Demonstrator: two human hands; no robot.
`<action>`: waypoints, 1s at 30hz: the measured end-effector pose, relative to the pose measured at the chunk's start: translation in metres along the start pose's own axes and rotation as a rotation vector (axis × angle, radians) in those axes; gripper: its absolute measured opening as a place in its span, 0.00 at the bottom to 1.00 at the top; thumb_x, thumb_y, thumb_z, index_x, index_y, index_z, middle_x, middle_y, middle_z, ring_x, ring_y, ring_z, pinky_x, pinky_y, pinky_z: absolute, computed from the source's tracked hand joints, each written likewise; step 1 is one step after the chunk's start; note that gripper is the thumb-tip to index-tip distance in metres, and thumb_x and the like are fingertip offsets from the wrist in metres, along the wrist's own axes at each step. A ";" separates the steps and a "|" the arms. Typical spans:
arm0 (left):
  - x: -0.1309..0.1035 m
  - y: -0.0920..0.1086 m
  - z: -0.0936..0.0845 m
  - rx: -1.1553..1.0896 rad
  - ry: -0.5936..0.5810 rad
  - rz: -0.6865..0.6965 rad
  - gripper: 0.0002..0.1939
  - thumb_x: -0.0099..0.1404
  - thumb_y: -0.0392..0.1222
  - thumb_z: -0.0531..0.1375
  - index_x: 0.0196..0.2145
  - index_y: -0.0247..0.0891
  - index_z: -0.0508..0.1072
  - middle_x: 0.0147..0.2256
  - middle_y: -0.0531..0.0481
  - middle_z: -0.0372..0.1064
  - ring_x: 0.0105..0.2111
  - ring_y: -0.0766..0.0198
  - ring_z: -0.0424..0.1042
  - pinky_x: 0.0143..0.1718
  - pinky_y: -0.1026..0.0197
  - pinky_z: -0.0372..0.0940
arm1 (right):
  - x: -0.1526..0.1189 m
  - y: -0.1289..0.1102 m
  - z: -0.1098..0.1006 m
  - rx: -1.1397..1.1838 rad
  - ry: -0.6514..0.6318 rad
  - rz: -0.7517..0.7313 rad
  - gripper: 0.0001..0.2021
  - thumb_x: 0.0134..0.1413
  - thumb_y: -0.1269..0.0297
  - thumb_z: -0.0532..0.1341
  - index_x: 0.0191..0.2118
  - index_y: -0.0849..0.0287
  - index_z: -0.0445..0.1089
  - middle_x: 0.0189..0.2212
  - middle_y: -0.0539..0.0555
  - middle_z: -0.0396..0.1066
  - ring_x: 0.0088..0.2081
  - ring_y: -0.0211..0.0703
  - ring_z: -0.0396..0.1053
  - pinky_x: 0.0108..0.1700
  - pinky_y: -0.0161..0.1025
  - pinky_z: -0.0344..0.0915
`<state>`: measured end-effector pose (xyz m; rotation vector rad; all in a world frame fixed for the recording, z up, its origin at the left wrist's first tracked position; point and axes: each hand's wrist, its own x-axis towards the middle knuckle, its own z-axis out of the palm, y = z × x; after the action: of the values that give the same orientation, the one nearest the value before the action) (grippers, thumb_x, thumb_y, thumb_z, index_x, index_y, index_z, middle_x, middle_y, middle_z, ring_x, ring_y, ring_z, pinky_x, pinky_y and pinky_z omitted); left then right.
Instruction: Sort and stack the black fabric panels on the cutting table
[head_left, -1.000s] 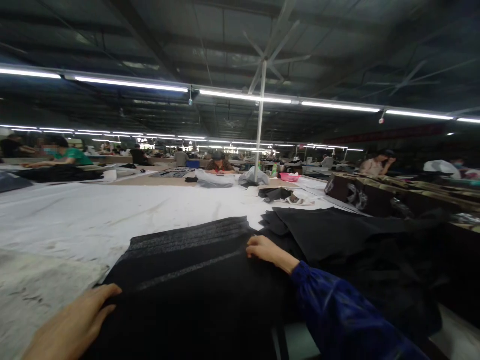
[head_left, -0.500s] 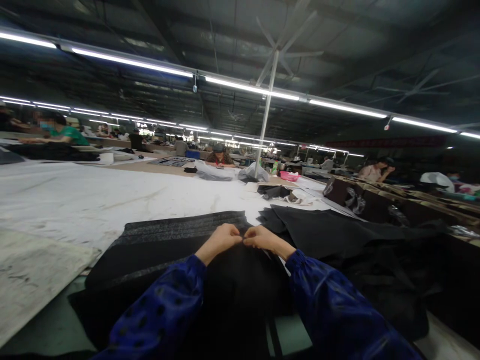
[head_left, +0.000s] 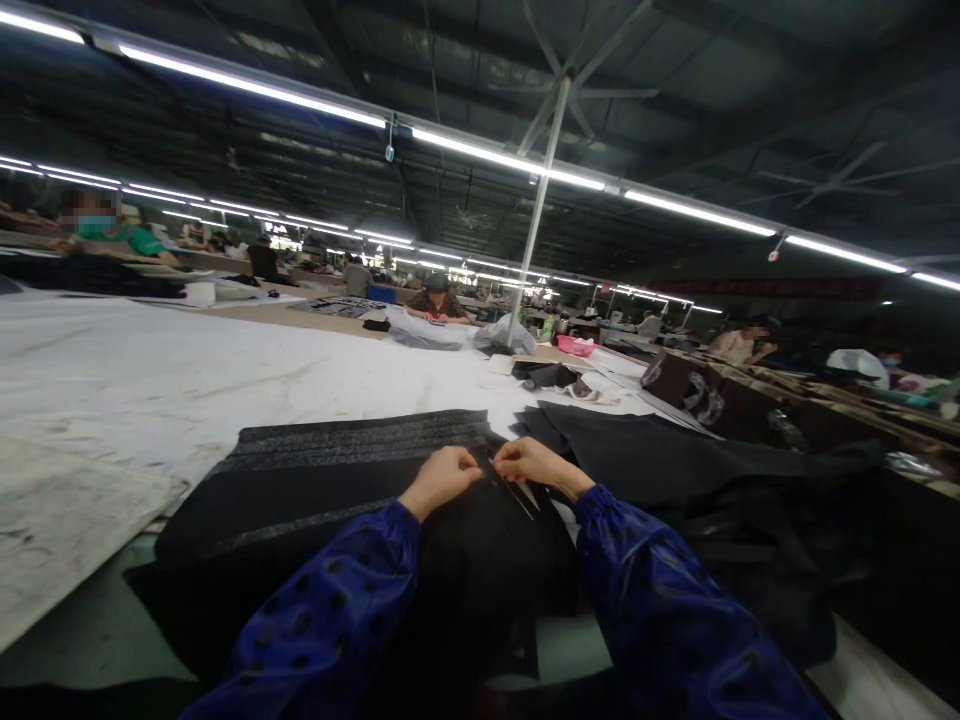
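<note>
Black fabric (head_left: 300, 500) with grey speckled bands lies in front of me over the table edge. My left hand (head_left: 442, 480) is closed in a pinch at the fabric's upper right part. Just to its right, my right hand (head_left: 536, 465) is also pinched, with a small gap between the two. A thin pointed metal tool (head_left: 520, 498), seemingly scissors, shows below my right fingers; its handle is hidden. What the left fingertips pinch is too small to make out.
More black fabric (head_left: 675, 450) is piled on the right. White sheeting (head_left: 262, 370) covers the table beyond. A pink basin (head_left: 576, 346), a pole (head_left: 538, 220) and plastic bags stand farther back. Several people sit at other tables. Dark boxes (head_left: 750, 420) line the right.
My hands have parted slightly, and the pointed metal tool now shows clearly below the right one. The whole view has shifted a little.
</note>
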<state>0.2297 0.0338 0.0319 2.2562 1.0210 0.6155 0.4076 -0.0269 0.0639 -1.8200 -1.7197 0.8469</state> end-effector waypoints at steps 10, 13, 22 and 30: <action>-0.003 0.003 -0.002 0.014 0.032 -0.053 0.09 0.53 0.38 0.58 0.31 0.39 0.77 0.33 0.49 0.77 0.34 0.60 0.73 0.31 0.64 0.61 | -0.006 -0.009 0.016 -0.547 0.196 -0.087 0.10 0.51 0.59 0.59 0.33 0.58 0.74 0.31 0.54 0.75 0.33 0.43 0.70 0.34 0.35 0.59; -0.002 0.002 -0.002 0.019 0.033 -0.046 0.09 0.53 0.38 0.58 0.31 0.39 0.77 0.34 0.49 0.77 0.35 0.61 0.73 0.32 0.65 0.62 | -0.002 -0.008 0.020 -0.547 0.156 -0.114 0.08 0.51 0.67 0.57 0.33 0.58 0.74 0.31 0.53 0.75 0.33 0.42 0.70 0.34 0.34 0.59; 0.003 -0.003 0.004 0.079 0.050 -0.025 0.07 0.53 0.37 0.59 0.30 0.40 0.77 0.33 0.49 0.76 0.36 0.60 0.73 0.35 0.63 0.62 | 0.003 0.013 -0.012 -0.779 0.220 -0.280 0.08 0.59 0.73 0.51 0.40 0.66 0.66 0.40 0.63 0.69 0.38 0.43 0.67 0.41 0.36 0.59; 0.001 0.000 0.004 0.118 0.068 -0.013 0.08 0.53 0.36 0.57 0.30 0.40 0.76 0.32 0.49 0.76 0.35 0.60 0.73 0.35 0.63 0.62 | -0.006 -0.007 0.005 -0.590 0.125 -0.272 0.12 0.58 0.61 0.55 0.32 0.62 0.72 0.27 0.54 0.72 0.28 0.39 0.67 0.31 0.33 0.58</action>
<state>0.2328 0.0336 0.0291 2.3424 1.1316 0.6462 0.3992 -0.0328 0.0659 -1.8629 -2.2207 0.1085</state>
